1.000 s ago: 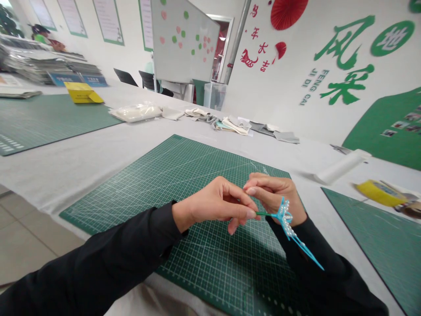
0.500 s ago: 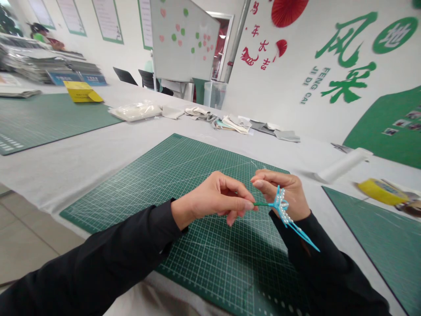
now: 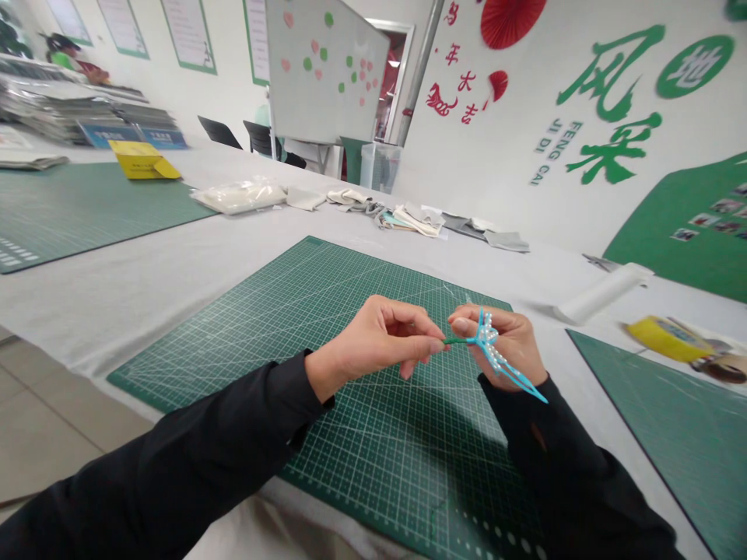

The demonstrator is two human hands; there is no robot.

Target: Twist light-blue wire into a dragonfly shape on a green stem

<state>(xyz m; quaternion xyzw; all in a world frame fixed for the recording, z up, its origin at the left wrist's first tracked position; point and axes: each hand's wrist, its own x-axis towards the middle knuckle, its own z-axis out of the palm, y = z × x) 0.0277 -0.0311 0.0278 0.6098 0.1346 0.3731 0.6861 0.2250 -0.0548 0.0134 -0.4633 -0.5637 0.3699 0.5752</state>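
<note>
A light-blue flower-like piece (image 3: pixel 488 340) with rows of white beads and long pointed tips hangs above a green cutting mat (image 3: pixel 362 435). My left hand (image 3: pixel 388 336) pinches its green stem (image 3: pixel 455 341) between thumb and fingers. Just behind the flower, my right hand (image 3: pixel 507 342) has thumb and forefinger pressed together near the stem. What those right fingers hold, if anything, is too small to make out. The beaded part covers some of the right hand.
A second mat (image 3: pixel 671 435) lies at the right, below yellow tape (image 3: pixel 668 338) and a white roll (image 3: pixel 604 292). Behind are fabric pieces (image 3: pixel 417 219) and a plastic bag (image 3: pixel 242 194). A yellow box (image 3: pixel 143 161) stands on another mat (image 3: pixel 75 210).
My left hand has risen slightly with the stem, and the blue flower has moved up and left. My right fingertips are now nearer the stem.
</note>
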